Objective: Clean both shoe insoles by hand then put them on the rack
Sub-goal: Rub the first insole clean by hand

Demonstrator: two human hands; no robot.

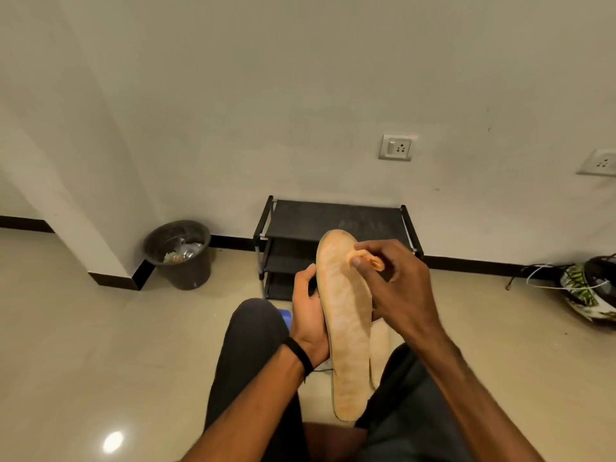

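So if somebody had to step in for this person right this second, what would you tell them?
Left hand grips the insole by its edge, holding it upright. Right hand pinches a small orange cloth against the insole near its toe end. Second insole lies lower, behind the first. The rack holds no insoles yet. Left: finish cleaning both, then put them on the rack.

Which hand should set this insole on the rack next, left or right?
Left, probably. The left hand already grips the insole along its edge, with the shoe rack straight ahead. The right hand is occupied pinching a small orange wad against the insole's toe end.
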